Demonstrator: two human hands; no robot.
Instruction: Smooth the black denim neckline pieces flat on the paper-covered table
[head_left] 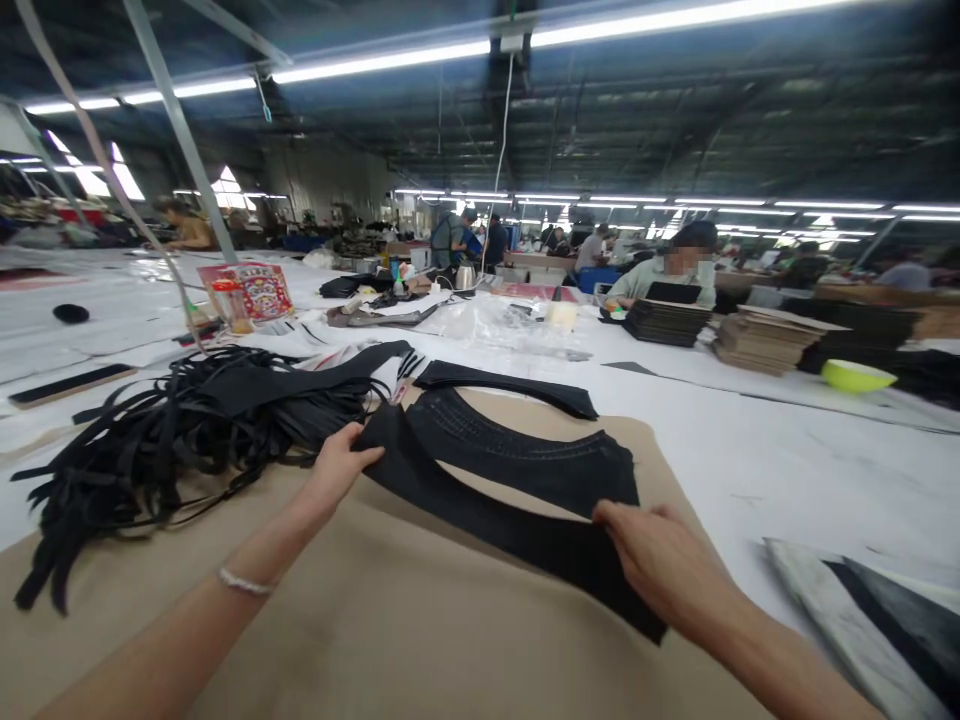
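Note:
Stretched between my two hands is a curved black panel (495, 515), leather or fabric, lifted a little off the brown sheet (375, 620) on the table. My left hand (343, 462) pinches its upper left end, thumb on top. At its right end, my right hand (652, 550) grips the upper edge; some of those fingers are hidden behind the hand. Just beyond lies a second curved black panel (517, 450) with stitch-like marks along its edge. A narrower curved black piece (510, 385) rests farther back.
A heap of black strips (187, 430) covers the left side. Behind it stand a red patterned bag (259, 292) and a red-lidded jar (231, 305). Stacked dark sheets (667, 318), brown sheets (769, 340) and a lime bowl (857, 376) are at the right. A co-worker (675, 270) sits across the table.

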